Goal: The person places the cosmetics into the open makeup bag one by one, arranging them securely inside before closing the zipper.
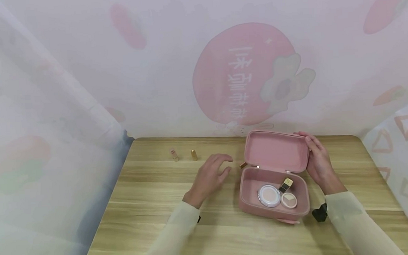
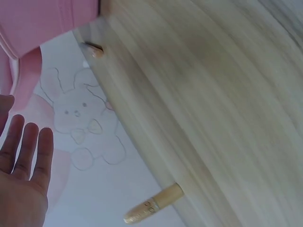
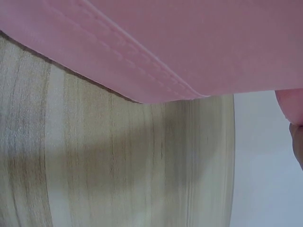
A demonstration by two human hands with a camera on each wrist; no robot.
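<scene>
On the right half of the wood table [image 1: 139,223] sits 1 pink case [image 1: 260,214], its lid [image 1: 278,148] raised at the far side. Inside, 3 pcs: 1 round white compact [image 1: 270,196] near the middle, 1 smaller round palette [image 1: 289,200] to its right, & 1 black-and-gold box [image 1: 286,185] just beyond them, tilted.

Right hand [image 1: 320,165] is at the lid's right edge, fingertips bent & pinching it w/ the thumb. Left hand [image 1: 210,177] hovers left of the case w/ nothing in it, fingers loosely bent, slightly apart, thumb well clear of them.

Tubes: 3 total. 1 gold tube [image 1: 243,165], prob. lying flat (partly hidden, hard to tell), is btwn left hand & case, near the lid's left corner. Other 2 are at far left: 1 clear-topped pinkish tube [image 1: 174,154] & 1 upright gold tube [image 1: 194,155] to its right, near each other, not touching.
</scene>
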